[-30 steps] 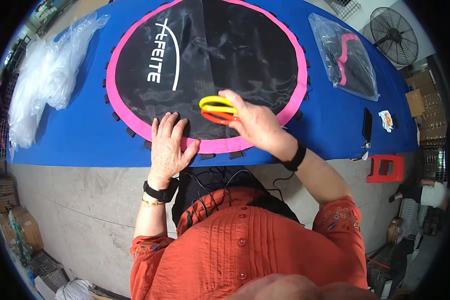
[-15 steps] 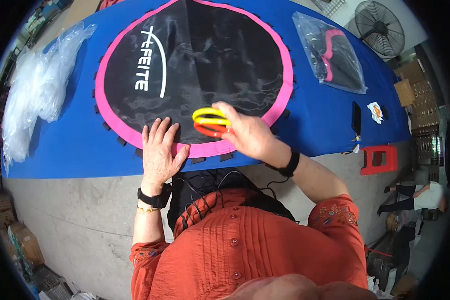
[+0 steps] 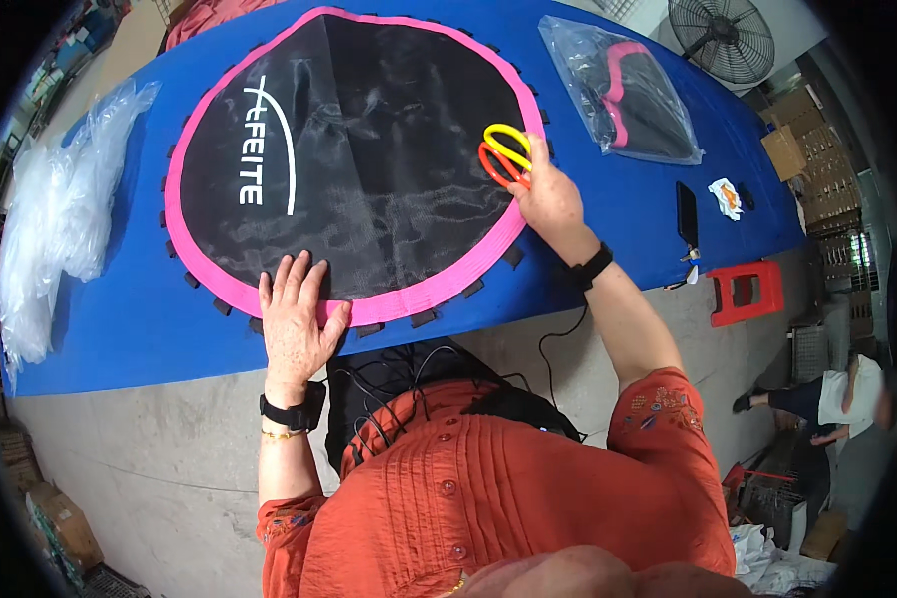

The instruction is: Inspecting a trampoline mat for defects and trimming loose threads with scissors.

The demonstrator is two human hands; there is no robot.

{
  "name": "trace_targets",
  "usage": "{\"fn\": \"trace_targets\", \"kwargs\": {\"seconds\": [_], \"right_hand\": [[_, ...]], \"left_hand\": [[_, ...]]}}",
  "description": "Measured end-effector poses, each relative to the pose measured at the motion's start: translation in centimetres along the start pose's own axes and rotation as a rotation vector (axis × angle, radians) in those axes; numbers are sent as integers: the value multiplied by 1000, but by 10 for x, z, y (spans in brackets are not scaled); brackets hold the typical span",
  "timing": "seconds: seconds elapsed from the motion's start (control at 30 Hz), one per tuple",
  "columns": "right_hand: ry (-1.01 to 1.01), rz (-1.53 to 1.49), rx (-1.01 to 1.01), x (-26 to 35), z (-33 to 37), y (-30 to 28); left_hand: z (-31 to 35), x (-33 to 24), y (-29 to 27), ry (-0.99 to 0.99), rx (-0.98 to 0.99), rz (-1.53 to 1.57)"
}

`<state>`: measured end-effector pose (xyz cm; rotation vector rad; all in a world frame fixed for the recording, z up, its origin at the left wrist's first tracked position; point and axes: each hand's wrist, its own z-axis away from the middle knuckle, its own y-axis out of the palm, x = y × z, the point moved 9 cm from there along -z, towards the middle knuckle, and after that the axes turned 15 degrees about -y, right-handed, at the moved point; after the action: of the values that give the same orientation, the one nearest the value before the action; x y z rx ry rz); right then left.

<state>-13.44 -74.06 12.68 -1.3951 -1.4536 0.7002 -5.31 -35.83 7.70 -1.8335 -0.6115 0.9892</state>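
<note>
A round black trampoline mat (image 3: 399, 189) with a pink border and small black tabs along its edge lies spread on the blue table. My left hand (image 3: 294, 314) rests flat on the mat's near edge, fingers stretched across the pink border. Toward the mat's right edge, my right hand (image 3: 553, 199) is closed on a pair of scissors (image 3: 505, 149). Their yellow and red handle loops stick out to the left over the black mesh; the blades are hidden in the hand.
Crumpled clear plastic (image 3: 70, 219) lies on the blue table (image 3: 319, 359) at left. A bagged black-and-pink mat (image 3: 628, 95) sits at far right, near a black phone (image 3: 687, 214). Beyond stand a fan (image 3: 723, 38) and a red stool (image 3: 746, 294). Another person (image 3: 847, 394) is at right.
My right hand has moved right and away from me with the scissors, from the near part of the mat to its right edge. My left hand stays on the near border.
</note>
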Motion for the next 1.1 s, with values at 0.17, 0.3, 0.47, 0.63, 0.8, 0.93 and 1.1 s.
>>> {"fn": "trace_targets", "kwargs": {"seconds": [0.17, 0.3, 0.47, 0.63, 0.8, 0.93, 1.1], "right_hand": [[-13, -146, 77, 50, 23, 10], [-95, -92, 76, 50, 15, 8], [3, 16, 15, -7, -7, 5], [30, -23, -22, -12, 7, 11], [6, -189, 82, 57, 19, 22], [-49, -158, 66, 51, 10, 15], [62, -41, -5, 6, -4, 11]], "left_hand": [[2, 0, -1, -14, 17, -12], [2, 1, 1, -12, 12, 0], [0, -2, 1, -19, 17, 14], [-1, -1, 1, -20, 9, 17], [2, 3, 0, -27, 34, -31], [1, 0, 0, -23, 23, -17], [-1, -4, 1, -15, 22, -14]]}}
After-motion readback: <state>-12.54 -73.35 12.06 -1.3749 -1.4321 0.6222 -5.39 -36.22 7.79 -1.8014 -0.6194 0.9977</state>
